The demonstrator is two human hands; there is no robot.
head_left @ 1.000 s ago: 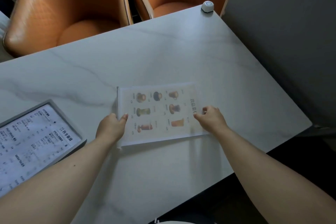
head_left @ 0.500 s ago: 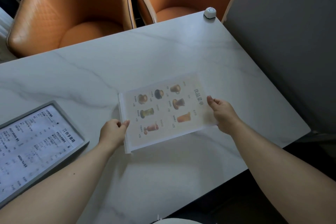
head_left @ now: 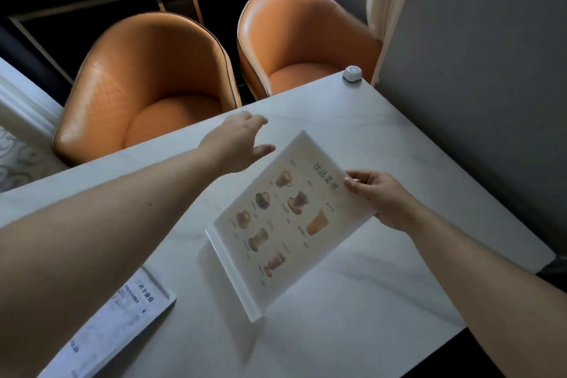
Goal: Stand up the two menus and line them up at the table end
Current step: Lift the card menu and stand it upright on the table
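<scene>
The drinks menu (head_left: pixel 285 218), a clear acrylic stand with pictures of cups and glasses, is lifted off the white marble table (head_left: pixel 399 138) and tilted. My right hand (head_left: pixel 379 198) grips its top edge, near the printed title. My left hand (head_left: pixel 239 141) is off the menu, fingers spread, stretched out above the table beyond the menu's far corner. The second menu (head_left: pixel 116 325), a framed sheet of dense text, lies flat at the table's near left, partly cut off by the frame edge.
Two orange leather chairs (head_left: pixel 147 92) (head_left: pixel 300 43) stand along the table's far side. A small white call button (head_left: pixel 352 73) sits at the far right corner. A grey wall (head_left: pixel 478 70) runs along the table's right end.
My left hand let go of the drinks menu and reached forward over the table. The right hand raised and turned the menu. The view tilted up toward the chairs.
</scene>
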